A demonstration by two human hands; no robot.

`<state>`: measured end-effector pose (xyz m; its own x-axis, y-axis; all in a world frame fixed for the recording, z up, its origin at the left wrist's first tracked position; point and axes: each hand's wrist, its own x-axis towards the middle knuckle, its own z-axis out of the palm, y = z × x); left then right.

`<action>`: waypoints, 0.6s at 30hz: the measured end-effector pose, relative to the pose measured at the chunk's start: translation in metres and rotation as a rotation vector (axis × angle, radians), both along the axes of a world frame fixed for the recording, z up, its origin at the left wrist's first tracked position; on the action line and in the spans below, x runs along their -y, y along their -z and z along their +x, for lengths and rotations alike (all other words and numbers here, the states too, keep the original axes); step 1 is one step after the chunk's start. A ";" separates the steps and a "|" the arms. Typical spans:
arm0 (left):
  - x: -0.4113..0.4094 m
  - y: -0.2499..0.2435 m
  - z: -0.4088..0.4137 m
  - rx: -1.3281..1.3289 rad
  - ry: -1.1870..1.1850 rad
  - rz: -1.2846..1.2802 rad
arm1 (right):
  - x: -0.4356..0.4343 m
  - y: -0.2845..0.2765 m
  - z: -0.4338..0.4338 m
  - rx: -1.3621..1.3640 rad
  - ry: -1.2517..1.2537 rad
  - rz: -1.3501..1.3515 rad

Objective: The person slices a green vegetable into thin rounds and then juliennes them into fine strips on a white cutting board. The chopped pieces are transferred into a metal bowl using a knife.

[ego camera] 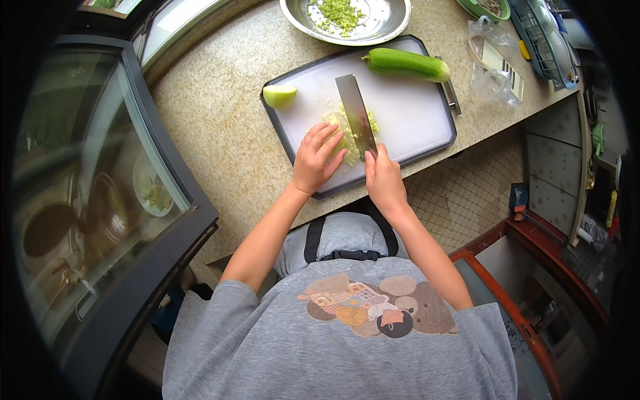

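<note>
My right hand [386, 182] grips the handle of a kitchen cleaver [354, 110], its wide blade pointing away from me across the pale shreds. Cut pieces of a light green vegetable [336, 120] lie on both sides of the blade. Spread over the near left part of these pieces is my left hand [316, 159], fingers apart; whether it presses on them is hard to see. Beneath everything is a white cutting board [410, 125] with a dark rim. A cut green chunk [280, 96] rests at its left, and a long green squash [407, 65] lies along its far right.
Beyond the board stands a steel basin [387, 32] holding chopped green bits. A grater [500, 65] with clear plastic bags and a blue dish rack [542, 45] are at the right. An open window sash [165, 145] juts in at the left over the speckled counter [215, 100].
</note>
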<state>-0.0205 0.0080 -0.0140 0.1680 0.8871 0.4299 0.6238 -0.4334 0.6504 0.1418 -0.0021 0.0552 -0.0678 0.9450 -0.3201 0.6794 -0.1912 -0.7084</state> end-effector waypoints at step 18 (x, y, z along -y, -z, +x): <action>0.013 -0.007 0.014 -0.151 0.002 0.055 | 0.008 0.008 -0.004 -0.006 -0.019 0.018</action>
<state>-0.0063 -0.0046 -0.0067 0.2357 0.8627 0.4475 0.7117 -0.4667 0.5250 0.1382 -0.0103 0.0471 -0.0875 0.9490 -0.3030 0.6787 -0.1659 -0.7154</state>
